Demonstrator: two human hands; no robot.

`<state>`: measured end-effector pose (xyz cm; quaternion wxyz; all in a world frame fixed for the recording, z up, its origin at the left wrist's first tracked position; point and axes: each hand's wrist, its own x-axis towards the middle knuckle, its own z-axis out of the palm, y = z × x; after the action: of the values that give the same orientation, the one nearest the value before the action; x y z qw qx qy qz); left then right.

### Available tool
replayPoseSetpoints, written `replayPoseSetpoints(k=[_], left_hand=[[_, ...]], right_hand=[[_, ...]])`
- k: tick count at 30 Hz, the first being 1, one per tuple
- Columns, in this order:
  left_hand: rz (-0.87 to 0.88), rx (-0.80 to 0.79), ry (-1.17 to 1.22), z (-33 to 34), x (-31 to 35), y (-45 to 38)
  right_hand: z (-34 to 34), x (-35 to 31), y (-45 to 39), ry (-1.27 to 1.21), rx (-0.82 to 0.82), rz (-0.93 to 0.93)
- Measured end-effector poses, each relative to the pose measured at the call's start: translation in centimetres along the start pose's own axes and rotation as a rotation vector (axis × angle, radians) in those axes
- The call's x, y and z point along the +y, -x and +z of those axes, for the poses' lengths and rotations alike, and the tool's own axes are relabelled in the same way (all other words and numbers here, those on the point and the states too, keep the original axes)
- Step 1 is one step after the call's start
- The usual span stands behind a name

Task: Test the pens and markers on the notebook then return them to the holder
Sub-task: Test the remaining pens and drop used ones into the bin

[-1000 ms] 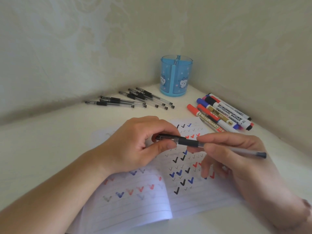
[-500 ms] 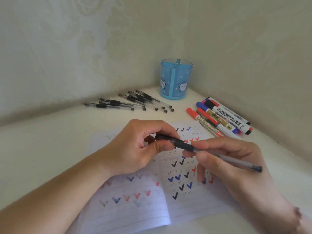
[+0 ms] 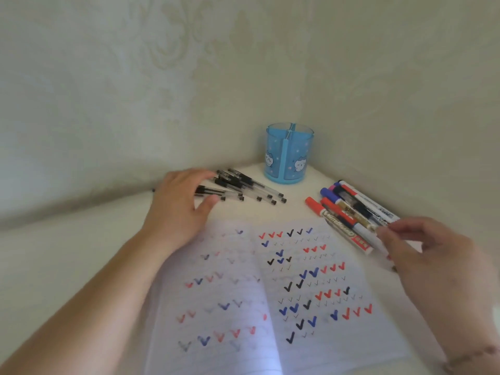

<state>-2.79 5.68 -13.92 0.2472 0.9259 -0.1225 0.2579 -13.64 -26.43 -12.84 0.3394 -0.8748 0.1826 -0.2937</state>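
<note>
- Half a second ago I had both hands on one gel pen over the notebook; now they have split, and that pen is out of my grip.
- My left hand (image 3: 180,204) has gone to the pile of gel pens (image 3: 240,186) at the back of the worktop, fingers (image 3: 208,203) spread and slack on the pile's near ends, gripping nothing that I can make out. I judge it has just laid the tested pen with the rest.
- My right hand (image 3: 422,250) hovers at the right edge over the whiteboard markers (image 3: 349,212), fingers curled and pinching toward a barrel end. Blur hides whether they have closed on one.
- The notebook (image 3: 270,288) lies open at the front, both pages full of tick marks.
- The blue holder (image 3: 289,154) stands in the back corner, and looks empty, so the returning is still ahead.
</note>
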Motion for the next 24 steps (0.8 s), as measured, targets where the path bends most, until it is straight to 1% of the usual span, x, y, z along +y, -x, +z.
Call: replayPoseSetpoints(k=[2,4,6,11,14,16,17,18,19,21,22,23,24], left_hand=[[-0.202,-0.032,-0.100,0.2,-1.9,-0.4],[-0.308,-0.068,-0.125,0.5,-2.6,-0.6],[-0.355,-0.085,-0.146,0.8,-2.7,-0.6],[-0.434,-0.047,-0.314,0.9,-2.8,-0.5],[-0.472,-0.075,-0.321,0.8,-2.9,-0.4],[-0.456,-0.083,-0.343,0.8,-2.9,-0.5],[-0.420,-0.063,-0.327,0.7,-2.8,-0.6],[-0.358,-0.025,-0.256,0.6,-2.5,-0.7],[-0.266,0.017,-0.113,0.2,-1.9,-0.8],[-0.049,0.068,0.284,-0.9,0.6,-0.4],[0.078,0.050,0.440,-1.6,2.3,0.2],[0.214,0.004,0.522,-2.0,3.9,1.0],[0.348,-0.068,0.546,-2.0,5.2,1.9]], right_hand=[[0.2,0.4,-0.4,0.082,0.005,0.022],[0.7,0.2,-0.3,0.154,-0.011,0.019],[1.0,-0.3,-0.1,0.182,-0.034,-0.008],[1.6,0.1,0.0,0.230,-0.095,-0.092],[1.6,0.7,0.0,0.229,-0.078,-0.126],[1.6,0.4,0.2,0.224,-0.056,-0.154],[1.6,0.2,0.3,0.219,-0.035,-0.179],[1.5,-0.2,0.6,0.197,-0.013,-0.208],[1.4,-0.6,0.9,0.144,-0.001,-0.236],[1.2,-1.2,1.8,-0.053,-0.040,-0.306],[1.2,-1.3,2.2,-0.151,-0.084,-0.353],[1.3,-1.4,2.6,-0.226,-0.134,-0.409],[1.4,-1.4,2.9,-0.277,-0.183,-0.468]])
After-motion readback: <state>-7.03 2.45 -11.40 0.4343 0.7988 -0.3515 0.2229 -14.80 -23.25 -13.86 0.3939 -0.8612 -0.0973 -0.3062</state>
